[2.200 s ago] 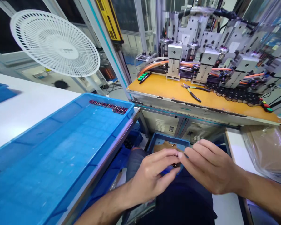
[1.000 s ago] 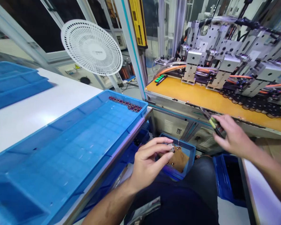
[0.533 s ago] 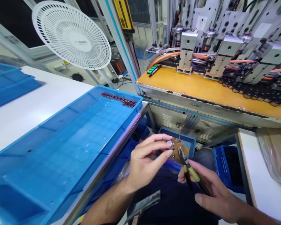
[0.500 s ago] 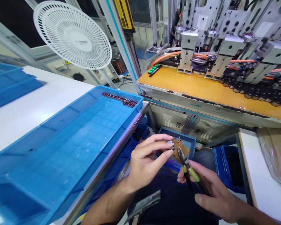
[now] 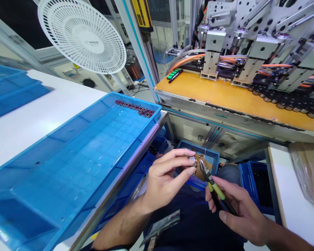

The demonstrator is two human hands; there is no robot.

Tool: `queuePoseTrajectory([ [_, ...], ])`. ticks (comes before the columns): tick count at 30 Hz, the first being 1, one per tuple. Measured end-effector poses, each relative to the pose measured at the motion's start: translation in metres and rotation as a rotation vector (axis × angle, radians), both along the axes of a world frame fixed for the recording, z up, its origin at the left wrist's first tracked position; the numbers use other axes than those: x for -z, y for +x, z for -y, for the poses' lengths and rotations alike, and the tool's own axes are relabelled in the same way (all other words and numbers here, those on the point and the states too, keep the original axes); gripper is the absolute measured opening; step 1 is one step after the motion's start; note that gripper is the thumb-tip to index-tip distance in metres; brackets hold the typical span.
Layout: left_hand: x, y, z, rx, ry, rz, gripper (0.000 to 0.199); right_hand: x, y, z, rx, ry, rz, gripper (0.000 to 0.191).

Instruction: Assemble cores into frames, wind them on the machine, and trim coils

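My left hand pinches a small silvery cylindrical part between thumb and fingers. Thin wire seems to stick out of its right side. In my right hand are pliers with black and yellow-green handles, their jaws pointing up and left, just right of the small part. Whether the jaws touch the wire is too small to tell. Below the hands lies a brown piece with small metal parts on it, at a blue bin.
A large blue tray with a row of small dark-red parts stands on the left. A white fan is behind it. Machinery sits on an orange bench. At the right is a white table with a plastic-wrapped box.
The pliers' jaws have closed together somewhat and shifted slightly right with my right hand. My left hand still holds the small part. The camera view has shifted slightly, and machine parts at the back have moved.
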State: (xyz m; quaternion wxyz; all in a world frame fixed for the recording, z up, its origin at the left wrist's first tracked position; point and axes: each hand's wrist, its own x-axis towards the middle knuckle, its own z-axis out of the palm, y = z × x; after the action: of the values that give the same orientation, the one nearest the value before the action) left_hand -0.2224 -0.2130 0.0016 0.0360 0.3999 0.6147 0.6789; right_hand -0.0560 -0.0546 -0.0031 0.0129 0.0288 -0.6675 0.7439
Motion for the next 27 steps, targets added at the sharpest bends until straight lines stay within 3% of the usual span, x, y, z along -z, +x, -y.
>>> queuePoseTrajectory([
  [6,-0.001,0.0,0.001,0.004,0.001,0.002,0.024,0.002,-0.001,0.008,0.143,0.109,0.013,0.051],
  [11,0.001,-0.001,0.001,0.023,0.007,-0.041,0.024,0.001,-0.001,0.005,0.213,0.167,0.172,0.046],
  [18,0.012,0.0,0.004,0.142,0.151,-0.137,0.037,-0.001,0.022,-0.015,0.14,0.16,0.133,0.06],
  [23,0.018,0.001,0.0,0.106,0.189,-0.167,0.052,-0.012,0.028,-0.011,0.085,0.144,0.137,0.062],
  [27,0.019,0.002,0.001,0.09,0.18,-0.235,0.056,-0.009,0.026,-0.004,0.075,0.117,0.129,0.059],
])
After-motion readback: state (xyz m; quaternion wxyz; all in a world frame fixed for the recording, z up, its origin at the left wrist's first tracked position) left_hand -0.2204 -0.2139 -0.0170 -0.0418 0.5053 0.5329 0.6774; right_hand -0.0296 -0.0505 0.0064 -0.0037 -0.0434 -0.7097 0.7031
